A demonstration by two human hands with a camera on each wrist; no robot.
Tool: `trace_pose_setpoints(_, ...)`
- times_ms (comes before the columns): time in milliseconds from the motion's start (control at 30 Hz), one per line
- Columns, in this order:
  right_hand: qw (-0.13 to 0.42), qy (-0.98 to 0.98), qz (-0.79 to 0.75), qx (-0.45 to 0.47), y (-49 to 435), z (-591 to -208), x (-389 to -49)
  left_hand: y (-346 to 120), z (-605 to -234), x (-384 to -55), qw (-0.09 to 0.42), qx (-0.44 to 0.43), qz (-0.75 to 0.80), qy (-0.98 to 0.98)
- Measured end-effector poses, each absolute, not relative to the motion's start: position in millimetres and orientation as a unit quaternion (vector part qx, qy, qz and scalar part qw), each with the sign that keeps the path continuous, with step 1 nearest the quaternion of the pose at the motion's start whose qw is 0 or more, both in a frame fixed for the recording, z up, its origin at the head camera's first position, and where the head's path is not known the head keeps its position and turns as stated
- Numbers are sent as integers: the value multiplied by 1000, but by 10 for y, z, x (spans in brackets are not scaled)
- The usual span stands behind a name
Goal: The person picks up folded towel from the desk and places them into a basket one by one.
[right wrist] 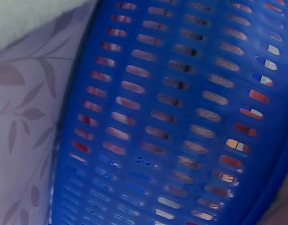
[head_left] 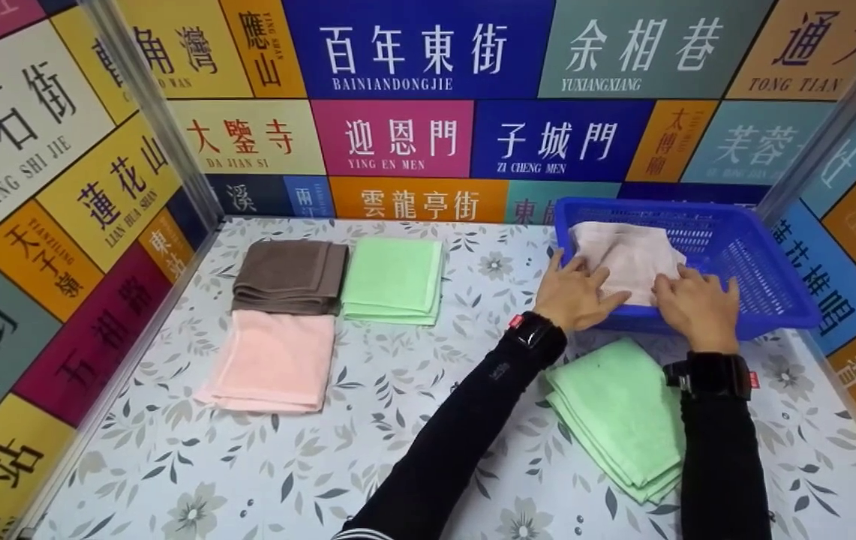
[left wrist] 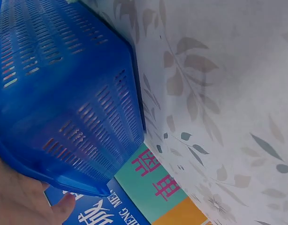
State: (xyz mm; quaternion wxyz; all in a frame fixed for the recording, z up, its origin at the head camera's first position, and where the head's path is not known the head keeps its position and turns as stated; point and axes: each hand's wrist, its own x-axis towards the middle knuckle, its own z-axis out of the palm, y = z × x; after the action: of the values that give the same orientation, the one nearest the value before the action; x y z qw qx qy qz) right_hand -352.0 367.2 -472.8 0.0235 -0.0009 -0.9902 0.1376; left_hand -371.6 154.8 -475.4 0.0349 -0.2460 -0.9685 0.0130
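Note:
A pale pink folded towel [head_left: 634,251] lies inside the blue plastic basket [head_left: 780,300]. My left hand [head_left: 572,294] reaches over the basket's near left rim, fingers spread on the towel's left side. On its right side, my right hand [head_left: 698,309] touches the towel with its fingertips, the outer fingers lifted apart. In the left wrist view, part of the left hand [left wrist: 22,199] shows beside the rim. The right wrist view is mostly filled by the slotted basket wall [right wrist: 177,112]; the right-hand fingers are hidden there. Just below the basket lies a green folded towel [head_left: 619,412], beside the right forearm.
On the table's left side, a brown folded towel [head_left: 289,274] sits beside a second green towel [head_left: 391,279], with a pink towel [head_left: 277,364] in front of the brown one. Sign-printed walls [head_left: 428,52] enclose the leaf-patterned table [head_left: 262,472] at the back and sides.

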Motion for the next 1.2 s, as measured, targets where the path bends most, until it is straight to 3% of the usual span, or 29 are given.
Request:
trace_pose_setpoints(133,21,-990,140,-7,3669,-4719,-3484,1552,-4754,-3723,26,-251,6,-968)
trace_pose_setpoints(467,29,-989,143,-5,3682,-4735,-3493,1500,-4806,-3725,60,-286,-25,-956)
trace_pose_setpoints(900,134,-975,175,8,3676,-4820,-3445,1029,-4907,-3554,56,-406,-123,-904)
trace_pose_setpoints(1200,96,-980,171,32,3713,-4773,-3368,473,-4945,-3340,63,-442,-114,-888)
